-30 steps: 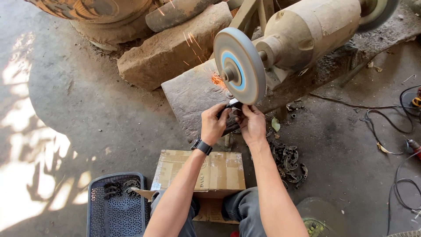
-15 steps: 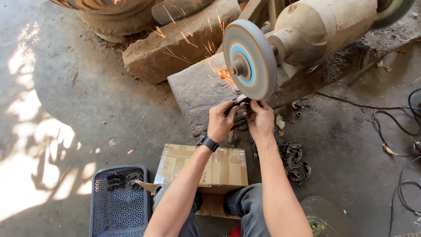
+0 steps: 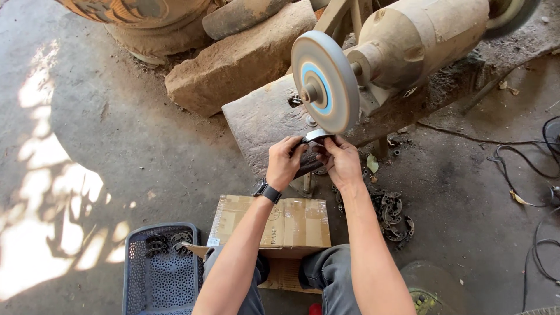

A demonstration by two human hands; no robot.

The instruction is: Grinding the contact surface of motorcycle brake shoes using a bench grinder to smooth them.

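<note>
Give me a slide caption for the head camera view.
Both hands, left and right, hold a small metal part just below a grinding wheel, above a cardboard box.

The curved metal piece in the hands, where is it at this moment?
In the head view, the curved metal piece sits centre frame, pinched between the left hand and right hand, just under the rim of the grinding wheel.
</note>
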